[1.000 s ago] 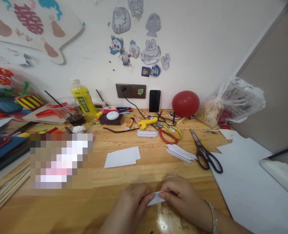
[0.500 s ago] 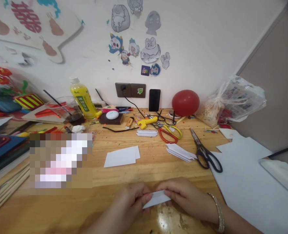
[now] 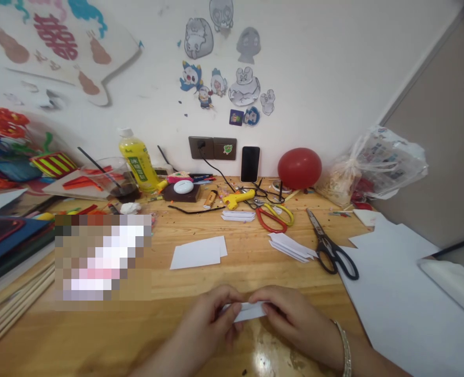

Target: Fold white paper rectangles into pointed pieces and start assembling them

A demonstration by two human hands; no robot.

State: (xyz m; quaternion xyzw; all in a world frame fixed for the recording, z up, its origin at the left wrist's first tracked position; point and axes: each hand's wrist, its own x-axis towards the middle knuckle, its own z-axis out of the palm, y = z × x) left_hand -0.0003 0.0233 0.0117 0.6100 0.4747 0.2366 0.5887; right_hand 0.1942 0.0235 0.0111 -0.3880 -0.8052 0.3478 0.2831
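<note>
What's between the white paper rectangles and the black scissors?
In the head view, a small stack of white paper strips lies between the rectangles and the scissors.

The paper strip (image 3: 251, 312) has turned more level.

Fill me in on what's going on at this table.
A person's bare left hand and bare right hand hold a small, folded-looking strip of white paper between them, above the near part of the light-brown wooden table. Beyond the hands lie overlapping white paper rectangles and, to their right, a stack of narrow white paper pieces beside the black-handled metal scissors. Neither hand is touching the scissors.
</note>
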